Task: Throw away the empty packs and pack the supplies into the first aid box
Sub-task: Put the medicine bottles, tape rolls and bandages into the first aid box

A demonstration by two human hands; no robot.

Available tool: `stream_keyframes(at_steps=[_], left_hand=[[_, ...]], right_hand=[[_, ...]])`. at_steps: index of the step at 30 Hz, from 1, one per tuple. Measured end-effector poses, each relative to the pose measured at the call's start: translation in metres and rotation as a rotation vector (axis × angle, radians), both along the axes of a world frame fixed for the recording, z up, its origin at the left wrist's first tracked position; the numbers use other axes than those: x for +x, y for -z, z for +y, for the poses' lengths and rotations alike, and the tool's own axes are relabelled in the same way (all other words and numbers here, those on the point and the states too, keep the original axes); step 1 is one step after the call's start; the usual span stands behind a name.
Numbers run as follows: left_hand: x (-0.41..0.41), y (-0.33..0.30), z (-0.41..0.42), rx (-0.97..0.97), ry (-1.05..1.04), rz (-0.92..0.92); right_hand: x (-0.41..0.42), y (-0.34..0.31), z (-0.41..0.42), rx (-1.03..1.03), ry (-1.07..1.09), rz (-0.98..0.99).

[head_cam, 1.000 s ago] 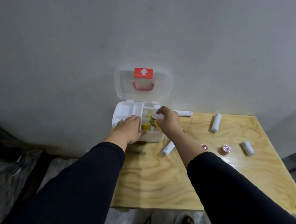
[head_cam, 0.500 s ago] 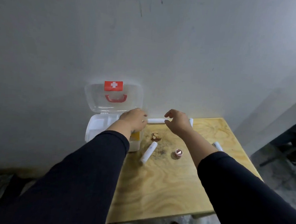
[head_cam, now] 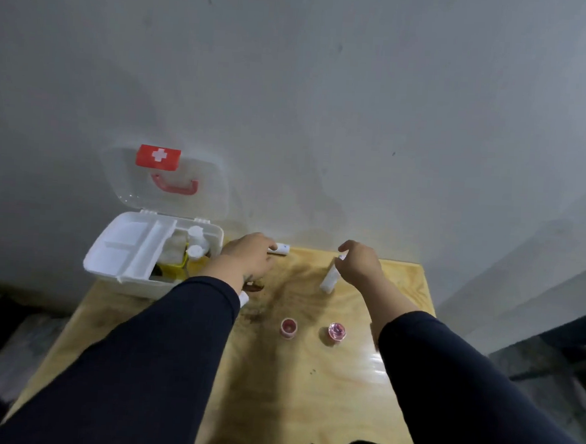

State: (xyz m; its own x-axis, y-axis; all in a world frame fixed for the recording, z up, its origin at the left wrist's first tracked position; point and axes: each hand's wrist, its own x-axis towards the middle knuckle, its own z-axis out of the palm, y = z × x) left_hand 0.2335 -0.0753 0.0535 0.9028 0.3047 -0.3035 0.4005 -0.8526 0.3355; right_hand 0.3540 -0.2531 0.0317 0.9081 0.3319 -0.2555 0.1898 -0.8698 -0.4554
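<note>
The white first aid box [head_cam: 110,262] stands open at the table's back left, its clear lid [head_cam: 170,183] leaning on the wall. White bottles [head_cam: 196,241] and yellow items sit in its right part. My left hand [head_cam: 248,258] closes over one end of a white roll [head_cam: 279,248] lying by the wall. My right hand [head_cam: 359,263] curls around the far end of a second white roll [head_cam: 329,280]. Two small pink round packs [head_cam: 288,327] [head_cam: 337,332] lie between my arms.
The wooden table [head_cam: 308,394] ends close to the right of my right arm. A small brown item [head_cam: 255,286] and another white roll [head_cam: 244,297] lie partly hidden under my left wrist. The grey wall rises right behind the box.
My right hand left the box and moved right to a roll. My left hand shifted from the box front onto the roll by the wall. The camera turned right.
</note>
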Motion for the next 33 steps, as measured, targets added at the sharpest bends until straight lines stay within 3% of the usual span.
stream_keyframes(at_steps=[6,13,18,25,29,33], left_hand=[[-0.003,0.030,-0.014,-0.050,-0.087,0.038],[-0.012,0.041,-0.021,-0.061,-0.181,0.078],[-0.018,0.035,-0.022,-0.059,-0.226,0.062],[-0.029,0.033,-0.015,-0.035,-0.264,0.070],[-0.032,0.034,-0.010,-0.022,-0.270,0.062],[-0.029,0.034,-0.008,-0.019,-0.259,0.037]], right_hand=[[0.020,0.039,0.003,-0.025,-0.023,0.060],[0.016,0.062,0.009,-0.058,-0.085,-0.038],[0.003,0.062,0.020,0.066,-0.302,0.008],[-0.022,0.060,0.053,0.005,-0.561,0.007],[-0.020,0.061,0.068,-0.022,-0.629,-0.048],[-0.011,0.054,0.081,-0.087,-0.777,-0.261]])
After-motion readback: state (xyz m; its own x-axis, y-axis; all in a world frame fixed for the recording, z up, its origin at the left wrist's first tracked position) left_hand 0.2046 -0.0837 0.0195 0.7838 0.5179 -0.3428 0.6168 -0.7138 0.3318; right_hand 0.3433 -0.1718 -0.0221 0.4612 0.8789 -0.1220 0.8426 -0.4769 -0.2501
